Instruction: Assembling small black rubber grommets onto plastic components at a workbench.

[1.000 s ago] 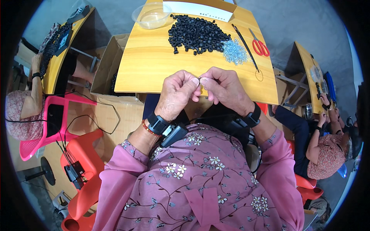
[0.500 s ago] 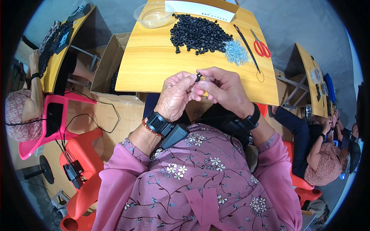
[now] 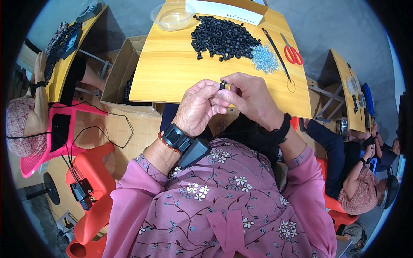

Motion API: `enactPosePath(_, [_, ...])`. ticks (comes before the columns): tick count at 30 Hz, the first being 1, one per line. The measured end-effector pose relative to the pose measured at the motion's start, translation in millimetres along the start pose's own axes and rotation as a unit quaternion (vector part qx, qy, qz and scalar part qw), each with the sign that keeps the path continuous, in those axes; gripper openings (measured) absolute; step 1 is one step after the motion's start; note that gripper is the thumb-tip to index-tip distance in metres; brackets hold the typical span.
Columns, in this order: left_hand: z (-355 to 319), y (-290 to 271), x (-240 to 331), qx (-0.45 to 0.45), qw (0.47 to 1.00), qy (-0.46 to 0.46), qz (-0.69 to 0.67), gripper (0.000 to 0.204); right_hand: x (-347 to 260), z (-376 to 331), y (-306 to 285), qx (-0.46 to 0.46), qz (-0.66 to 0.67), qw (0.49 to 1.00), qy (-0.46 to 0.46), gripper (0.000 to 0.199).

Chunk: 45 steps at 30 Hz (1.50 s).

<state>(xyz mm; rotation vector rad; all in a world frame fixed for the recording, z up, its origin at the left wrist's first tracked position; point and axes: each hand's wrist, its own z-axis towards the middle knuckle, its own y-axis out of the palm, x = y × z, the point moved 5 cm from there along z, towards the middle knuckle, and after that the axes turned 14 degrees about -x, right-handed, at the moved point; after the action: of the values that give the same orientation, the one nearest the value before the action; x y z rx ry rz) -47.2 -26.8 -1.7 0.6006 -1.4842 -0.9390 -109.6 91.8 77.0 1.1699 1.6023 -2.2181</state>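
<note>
Over the table's near edge, my left hand (image 3: 198, 107) and my right hand (image 3: 254, 101) meet with fingers pinched together. Between their fingertips is a small black knob-like part (image 3: 223, 85), partly hidden by the fingers. Farther up the wooden table (image 3: 167, 73) lies a heap of small black parts (image 3: 223, 36) that look alike in colour and size. A pile of small clear-bluish pieces (image 3: 265, 59) touches the heap's right side. Beside it rest a thin black stick with a wire loop (image 3: 275, 51) and red-handled scissors (image 3: 293, 55).
A clear round plastic bowl (image 3: 172, 19) and a white box flap (image 3: 223, 12) are at the table's far side. An open cardboard box (image 3: 124, 86) stands left of the table. Red chairs (image 3: 92, 189) and black cables are lower left. Other people sit at tables on both sides.
Both hands stay together at the black part, with slight finger movement; the right hand has turned a little. At the right, a seated person has shifted.
</note>
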Motion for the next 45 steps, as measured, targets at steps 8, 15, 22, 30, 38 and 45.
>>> enactPosePath(8, [0,-3,0,-0.068,0.995,-0.067,-0.005,0.024,-1,-5,0,-0.049,-0.028,0.998,-0.021,0.027])
enactPosePath(15, [1,-5,-2,-0.05,0.998,-0.027,0.016,0.023,-4,-3,0,-0.058,-0.034,0.997,-0.037,0.032])
enactPosePath(22, [0,-3,-3,-0.03,0.998,-0.04,0.025,0.026,1,0,0,-0.081,-0.043,0.996,-0.007,0.035])
enactPosePath(30, [-1,1,0,-0.045,0.997,-0.047,0.051,0.028,-1,-2,4,-0.098,-0.057,0.993,-0.042,0.034])
enactPosePath(38, [-1,-3,-3,-0.058,0.997,-0.045,0.036,0.027,-2,-7,12,-0.053,-0.143,0.986,-0.068,0.031])
enactPosePath(45, [1,2,-2,-0.043,0.997,-0.051,0.037,0.027,3,-5,5,-0.089,-0.051,0.995,-0.01,0.024])
